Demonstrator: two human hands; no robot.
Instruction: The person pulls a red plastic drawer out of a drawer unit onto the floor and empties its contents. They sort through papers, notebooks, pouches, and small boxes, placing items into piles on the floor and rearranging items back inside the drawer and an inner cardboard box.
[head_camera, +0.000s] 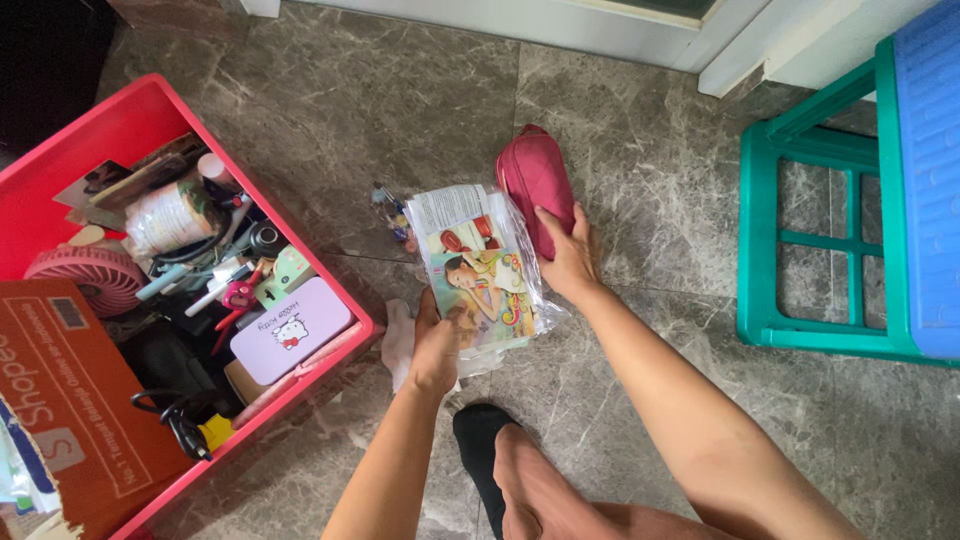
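Observation:
My left hand (436, 345) grips the near edge of a clear plastic packet (478, 262) with colourful printed sheets inside, held flat just above the grey marble floor. Beyond the packet's right edge, my right hand (570, 258) presses its fingers on a dark pink fabric pouch (536, 180) that lies on the floor. A few small colourful items (395, 214) sit on the floor left of the packet. White crumpled plastic (399, 343) shows under my left hand. My knee and a black sock (480, 440) are at the bottom.
A red plastic bin (300, 235) at left is full of clutter: a pink fan (90, 275), a lilac tin (290, 328), scissors, cables, a tape roll. An orange cardboard box (70, 400) leans over its near corner. A green stool (800, 230) with a blue top stands at right.

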